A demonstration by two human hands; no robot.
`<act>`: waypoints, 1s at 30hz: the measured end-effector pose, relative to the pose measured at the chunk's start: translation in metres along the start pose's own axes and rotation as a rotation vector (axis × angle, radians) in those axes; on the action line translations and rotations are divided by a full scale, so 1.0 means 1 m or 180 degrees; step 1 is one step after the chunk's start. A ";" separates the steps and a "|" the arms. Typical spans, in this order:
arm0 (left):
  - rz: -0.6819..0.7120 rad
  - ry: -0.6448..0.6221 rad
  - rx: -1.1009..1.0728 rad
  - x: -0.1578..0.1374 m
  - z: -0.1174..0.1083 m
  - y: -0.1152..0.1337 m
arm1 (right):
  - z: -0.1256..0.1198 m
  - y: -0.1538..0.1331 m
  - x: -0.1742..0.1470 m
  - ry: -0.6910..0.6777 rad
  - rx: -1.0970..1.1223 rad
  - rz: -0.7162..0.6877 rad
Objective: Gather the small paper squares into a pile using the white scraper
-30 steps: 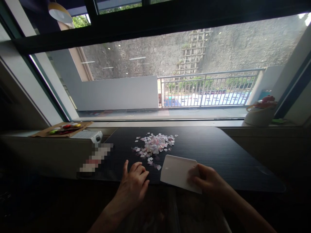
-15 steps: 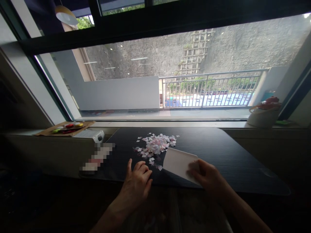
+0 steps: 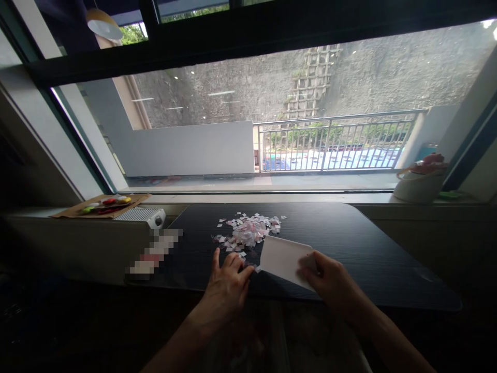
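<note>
A heap of small white and pinkish paper scraps (image 3: 248, 230) lies on the dark table (image 3: 349, 259), with a few strays around it. My right hand (image 3: 326, 274) grips the right end of a white sheet of folded-looking paper (image 3: 285, 259), thumb on top. The sheet's left edge reaches the near side of the heap. My left hand (image 3: 229, 280) is on the table's near part, palm down with its fingers apart. Its fingertips are at a few loose scraps beside the sheet's left corner; whether they press on them I cannot tell.
At the left on the sill are a brown board (image 3: 66, 210) with colourful items and a white ridged box (image 3: 142, 216). A white pot-like container (image 3: 417, 186) stands on the right of the sill. A large window (image 3: 233, 103) rises behind the table.
My left hand has moved forward and right, bringing its fingers to the stray scraps by the sheet. The right hand still holds the paper, nearly in the same place.
</note>
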State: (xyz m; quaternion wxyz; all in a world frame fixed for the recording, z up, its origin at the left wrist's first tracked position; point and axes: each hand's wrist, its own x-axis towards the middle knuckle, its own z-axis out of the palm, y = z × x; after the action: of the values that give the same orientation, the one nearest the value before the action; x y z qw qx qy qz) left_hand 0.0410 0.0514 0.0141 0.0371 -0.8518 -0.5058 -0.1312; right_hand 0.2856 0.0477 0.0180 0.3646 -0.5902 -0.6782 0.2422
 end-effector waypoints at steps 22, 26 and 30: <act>0.0092 0.0788 0.0349 -0.041 0.011 -0.043 | -0.052 0.025 -0.012 0.0463 -0.0321 0.0138; 0.0223 0.0726 0.0325 -0.039 0.015 -0.041 | -0.064 0.029 -0.015 0.0600 -0.0220 0.0167; 0.0451 0.0707 0.0210 -0.018 0.009 -0.015 | -0.062 0.032 -0.012 0.0548 0.0052 0.0221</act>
State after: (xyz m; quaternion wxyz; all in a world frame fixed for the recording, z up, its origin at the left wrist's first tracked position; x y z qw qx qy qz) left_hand 0.0213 0.0453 -0.0001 0.1300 -0.8640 -0.4411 -0.2051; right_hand 0.3540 0.0355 0.0295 0.4177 -0.6291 -0.6215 0.2086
